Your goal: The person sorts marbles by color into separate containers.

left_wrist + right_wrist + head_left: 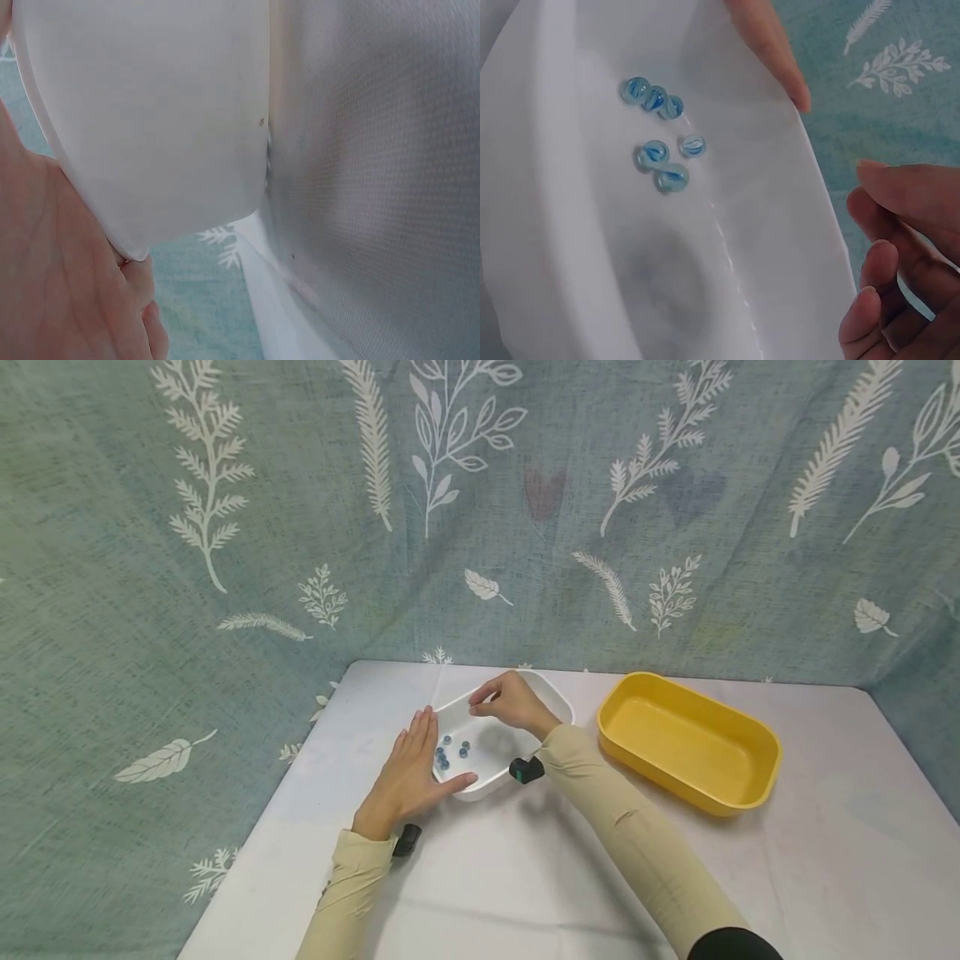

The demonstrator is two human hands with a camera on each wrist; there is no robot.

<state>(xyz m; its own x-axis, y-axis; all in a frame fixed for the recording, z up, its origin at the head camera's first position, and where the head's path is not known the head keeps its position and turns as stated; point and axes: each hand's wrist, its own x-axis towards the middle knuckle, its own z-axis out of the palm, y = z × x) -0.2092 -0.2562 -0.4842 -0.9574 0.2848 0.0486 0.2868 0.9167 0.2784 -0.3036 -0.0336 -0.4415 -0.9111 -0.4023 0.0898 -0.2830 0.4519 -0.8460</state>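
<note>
Several clear glass marbles with blue swirls [655,153] lie on the floor of a white tray [491,756], grouped toward its left end. My left hand [408,772] rests on that end, its fingers straight along the rim and its thumb over the near corner. In the left wrist view the palm [60,262] lies against the tray's rim. Above the far side of the tray is my right hand [513,703], fingers curled and thumb tip close to the index fingertip. The right wrist view shows no object between those fingertips [881,184].
To the right of the white tray stands a yellow tray [686,743] on the white-covered table [480,877]. A green curtain with white leaf prints [480,568] hangs behind the table and along its left side.
</note>
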